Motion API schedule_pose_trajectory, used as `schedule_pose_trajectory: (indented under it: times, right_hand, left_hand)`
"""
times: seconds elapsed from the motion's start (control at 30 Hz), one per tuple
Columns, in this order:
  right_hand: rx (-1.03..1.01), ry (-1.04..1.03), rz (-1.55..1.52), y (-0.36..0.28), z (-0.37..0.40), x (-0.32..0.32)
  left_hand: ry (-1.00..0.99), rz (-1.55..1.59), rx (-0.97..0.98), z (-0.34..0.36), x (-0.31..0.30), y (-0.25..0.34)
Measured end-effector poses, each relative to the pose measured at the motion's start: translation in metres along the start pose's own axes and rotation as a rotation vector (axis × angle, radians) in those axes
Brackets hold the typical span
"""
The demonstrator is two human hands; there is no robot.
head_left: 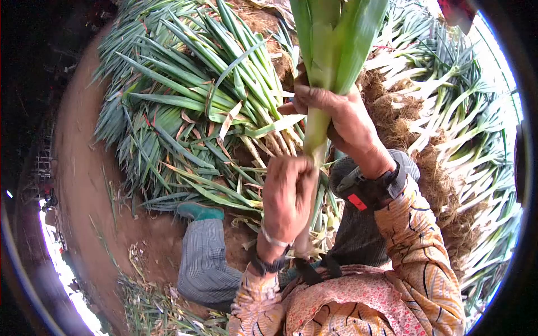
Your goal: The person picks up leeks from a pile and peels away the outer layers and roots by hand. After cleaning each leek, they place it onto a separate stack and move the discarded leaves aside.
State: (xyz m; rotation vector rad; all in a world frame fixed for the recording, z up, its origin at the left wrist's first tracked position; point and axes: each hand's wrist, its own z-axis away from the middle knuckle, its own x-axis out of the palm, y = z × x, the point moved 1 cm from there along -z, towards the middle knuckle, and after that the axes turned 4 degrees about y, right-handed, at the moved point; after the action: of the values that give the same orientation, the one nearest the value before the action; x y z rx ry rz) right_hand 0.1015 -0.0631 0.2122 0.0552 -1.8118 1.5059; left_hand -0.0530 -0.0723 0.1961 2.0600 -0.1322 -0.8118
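Note:
A leek [316,131] stands nearly upright in front of me, its broad green leaves filling the top of the head view. My right hand [347,115] is wrapped around the stalk just under the leaves. Lower down, my left hand [287,196] is closed with its fingers pinched at the pale part of the same stalk, slightly blurred. The leek's bottom end shows faintly below my left hand, near my lap. Left of the hands lies a heap of leeks [224,95] with long green leaves and some dry, brown ones.
Rows of leeks [448,112] with brown roots lie along the right side. Trimmed leaf scraps [157,305] cover the ground at the lower left. A green shoe [200,211] and checked trouser leg [204,263] rest on bare soil [84,168].

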Motion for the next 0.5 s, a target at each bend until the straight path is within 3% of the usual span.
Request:
schedule_pose_trajectory:
  times: [0.07, 0.13, 0.2, 0.27, 0.3, 0.33, 0.43, 0.47, 0.5]
  right_hand:
    - [0.004, 0.025, 0.007, -0.01, -0.007, -0.006]
    - [-0.008, 0.026, -0.02, -0.013, -0.013, -0.016]
    - [-0.03, 0.085, -0.05, -0.012, -0.012, -0.018]
    - [0.002, 0.18, -0.072, -0.014, -0.015, -0.026]
    - [-0.107, 0.167, -0.037, -0.019, -0.018, -0.03]
    - [-0.088, 0.201, -0.045, -0.019, -0.025, -0.044]
    - [-0.182, 0.207, -0.146, -0.028, -0.032, -0.057]
    - [-0.185, 0.16, -0.168, -0.028, -0.032, -0.06]
    - [-0.187, 0.14, -0.195, -0.024, -0.03, -0.058]
  left_hand:
    - [-0.073, -0.031, 0.147, 0.021, -0.021, 0.013]
    - [-0.012, 0.101, 0.121, 0.042, -0.038, 0.016]
    - [0.17, 0.669, -0.353, 0.075, -0.065, 0.025]
    - [0.131, 1.53, -0.177, 0.097, -0.095, 0.014]
    - [0.239, 1.362, -0.325, 0.108, -0.111, 0.024]
    - [0.343, 1.185, -0.475, 0.125, -0.129, 0.034]
    - [0.913, 0.03, -0.931, 0.211, -0.196, -0.013]
    - [0.867, -0.214, -0.985, 0.223, -0.212, -0.025]
    - [0.673, -0.328, -1.035, 0.241, -0.218, -0.031]
